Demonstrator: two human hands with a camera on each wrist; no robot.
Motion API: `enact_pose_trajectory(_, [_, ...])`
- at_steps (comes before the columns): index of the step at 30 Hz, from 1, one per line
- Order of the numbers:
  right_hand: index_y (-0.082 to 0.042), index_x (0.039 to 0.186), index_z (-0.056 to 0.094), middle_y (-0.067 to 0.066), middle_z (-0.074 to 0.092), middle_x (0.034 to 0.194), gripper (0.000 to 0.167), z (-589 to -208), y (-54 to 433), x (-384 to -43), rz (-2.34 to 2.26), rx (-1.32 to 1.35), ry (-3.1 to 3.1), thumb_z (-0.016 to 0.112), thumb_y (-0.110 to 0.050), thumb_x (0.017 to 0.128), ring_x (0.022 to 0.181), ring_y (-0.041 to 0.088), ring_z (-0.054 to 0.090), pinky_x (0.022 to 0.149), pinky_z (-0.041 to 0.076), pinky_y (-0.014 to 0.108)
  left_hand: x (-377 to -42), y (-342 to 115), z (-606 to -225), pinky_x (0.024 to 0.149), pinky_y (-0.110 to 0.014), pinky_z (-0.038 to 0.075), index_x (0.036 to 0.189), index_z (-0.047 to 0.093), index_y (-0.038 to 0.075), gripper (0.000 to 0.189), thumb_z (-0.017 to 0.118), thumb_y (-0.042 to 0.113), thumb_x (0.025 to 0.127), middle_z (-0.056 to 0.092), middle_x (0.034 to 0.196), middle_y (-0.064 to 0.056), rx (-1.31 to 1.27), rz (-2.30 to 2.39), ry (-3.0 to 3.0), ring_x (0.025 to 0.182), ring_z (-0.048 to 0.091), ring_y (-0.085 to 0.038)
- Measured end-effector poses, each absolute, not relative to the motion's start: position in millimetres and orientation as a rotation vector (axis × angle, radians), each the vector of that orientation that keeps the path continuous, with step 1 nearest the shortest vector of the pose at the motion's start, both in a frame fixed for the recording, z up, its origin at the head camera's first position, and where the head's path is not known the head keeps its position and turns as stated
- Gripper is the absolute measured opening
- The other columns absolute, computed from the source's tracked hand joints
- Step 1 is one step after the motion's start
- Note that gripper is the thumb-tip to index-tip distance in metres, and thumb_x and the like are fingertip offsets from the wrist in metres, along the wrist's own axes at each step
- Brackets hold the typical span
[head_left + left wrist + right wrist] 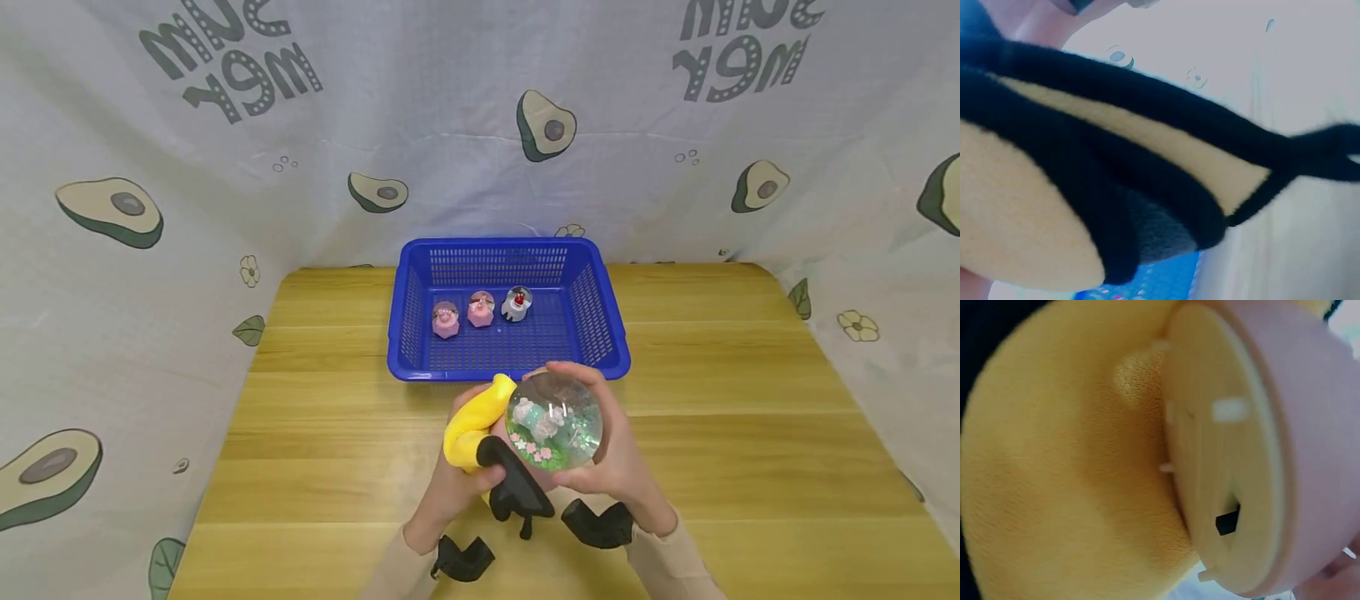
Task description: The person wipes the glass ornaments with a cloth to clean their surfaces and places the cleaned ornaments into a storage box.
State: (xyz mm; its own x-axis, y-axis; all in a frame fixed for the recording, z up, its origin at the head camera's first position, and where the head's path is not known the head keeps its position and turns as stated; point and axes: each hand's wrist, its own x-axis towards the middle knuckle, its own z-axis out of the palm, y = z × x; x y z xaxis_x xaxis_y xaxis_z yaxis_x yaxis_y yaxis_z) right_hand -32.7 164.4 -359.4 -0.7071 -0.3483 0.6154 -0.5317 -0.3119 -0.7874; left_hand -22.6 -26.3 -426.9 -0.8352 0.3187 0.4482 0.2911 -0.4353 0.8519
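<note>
Above the table, just in front of the blue basket, my right hand grips a large snow globe. Inside its clear ball are white figures and pink flowers on green. In the right wrist view, the pink base of the globe shows its pale underside, close against yellow fleece; whether they touch I cannot tell. My left hand holds that bunched yellow cloth with black trim at the globe's left side. The cloth fills much of the left wrist view and hides most of the fingers.
The blue plastic basket stands at the back of the wooden table. Inside it are two small pink globes and a small white one with a red piece. A white avocado-print curtain hangs behind.
</note>
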Motion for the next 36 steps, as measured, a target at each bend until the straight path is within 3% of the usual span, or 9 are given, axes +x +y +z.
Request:
enact_pose_trajectory(3, [0.013, 0.136, 0.035, 0.021, 0.050, 0.130, 0.087, -360.3, 166.5, -35.7, 2.153, 1.296, -1.748, 0.082, -0.026, 0.074, 0.118, 0.030, 0.049, 0.099, 0.042, 0.037, -30.6, -30.0, -421.2, 0.105, -0.031, 0.035, 0.142, 0.026, 0.002, 0.082, 0.068, 0.044, 0.086, 0.040, 0.138, -0.004, 1.065, 2.390, 1.609, 0.123, 0.042, -0.018])
enact_pose_trajectory(5, [0.010, 0.137, 0.034, 0.023, 0.049, 0.132, 0.086, -362.2, 168.3, -38.3, 2.163, 1.464, -1.722, 0.081, -0.026, 0.074, 0.119, 0.033, 0.048, 0.098, 0.042, 0.041, -36.1, -33.4, -419.3, 0.106, -0.031, 0.032, 0.142, 0.032, 0.008, 0.076, 0.066, 0.046, 0.086, 0.040, 0.138, 0.001, 1.120, 2.320, 1.522, 0.123, 0.041, -0.015])
enact_pose_trajectory(10, [0.008, 0.140, 0.029, 0.028, 0.046, 0.132, 0.087, -360.1, 166.8, -37.1, 2.235, 1.627, -1.628, 0.080, -0.024, 0.077, 0.120, 0.039, 0.046, 0.098, 0.041, 0.046, -38.9, -39.1, -419.8, 0.107, -0.031, 0.031, 0.139, 0.039, 0.017, 0.069, 0.063, 0.054, 0.086, 0.044, 0.133, 0.006, 1.104, 2.233, 1.402, 0.119, 0.042, -0.013])
enact_pose_trajectory(13, [0.010, 0.139, 0.030, 0.024, 0.047, 0.133, 0.087, -355.0, 165.2, -32.2, 2.259, 1.417, -1.629, 0.081, -0.023, 0.077, 0.121, 0.034, 0.048, 0.100, 0.042, 0.041, -32.4, -38.7, -418.9, 0.106, -0.034, 0.032, 0.143, 0.030, 0.007, 0.081, 0.063, 0.054, 0.086, 0.043, 0.135, -0.001, 1.089, 2.241, 1.451, 0.120, 0.042, -0.017])
enact_pose_trajectory(17, [0.010, 0.137, 0.033, 0.019, 0.051, 0.131, 0.086, -352.0, 163.4, -29.0, 2.202, 1.091, -1.672, 0.083, -0.022, 0.074, 0.120, 0.029, 0.050, 0.098, 0.043, 0.033, -21.5, -34.4, -417.0, 0.103, -0.032, 0.037, 0.143, 0.020, 0.003, 0.085, 0.069, 0.042, 0.086, 0.040, 0.137, -0.008, 0.959, 2.351, 1.582, 0.119, 0.044, -0.021])
enact_pose_trajectory(21, [0.009, 0.135, 0.034, 0.017, 0.050, 0.131, 0.088, -351.9, 161.2, -33.2, 2.065, 0.841, -1.707, 0.086, -0.020, 0.071, 0.118, 0.029, 0.048, 0.095, 0.045, 0.032, -14.7, -28.9, -418.4, 0.100, -0.029, 0.040, 0.141, 0.023, 0.003, 0.078, 0.073, 0.022, 0.084, 0.041, 0.133, -0.010, 0.696, 2.541, 1.746, 0.116, 0.046, -0.021])
enact_pose_trajectory(25, [0.005, 0.135, 0.036, 0.014, 0.045, 0.134, 0.088, -352.8, 160.4, -46.0, 1.941, 0.581, -1.713, 0.088, -0.016, 0.067, 0.118, 0.030, 0.045, 0.094, 0.044, 0.031, -9.2, -29.5, -423.3, 0.098, -0.026, 0.041, 0.140, 0.029, 0.006, 0.071, 0.072, 0.015, 0.083, 0.045, 0.129, -0.007, 0.475, 2.698, 1.816, 0.112, 0.048, -0.018])
enact_pose_trajectory(31, [-0.006, 0.137, 0.041, 0.013, 0.038, 0.138, 0.083, -357.8, 168.6, -77.7, 1.920, 0.314, -1.719, 0.080, 0.009, 0.065, 0.121, 0.031, 0.040, 0.095, 0.043, 0.031, -5.9, -40.9, -427.4, 0.097, -0.026, 0.042, 0.140, 0.029, 0.006, 0.068, 0.069, 0.010, 0.086, 0.046, 0.126, -0.006, 0.508, 2.789, 1.849, 0.111, 0.049, -0.018])
enact_pose_trajectory(36, [-0.012, 0.137, 0.039, 0.007, 0.042, 0.136, 0.081, -367.4, 175.1, -103.9, 1.928, 0.163, -1.843, 0.076, 0.011, 0.070, 0.121, 0.025, 0.041, 0.095, 0.040, 0.032, -5.3, -52.3, -427.0, 0.096, -0.024, 0.042, 0.140, 0.028, 0.005, 0.066, 0.066, 0.004, 0.086, 0.045, 0.126, -0.006, 0.516, 2.799, 1.916, 0.111, 0.049, -0.017])
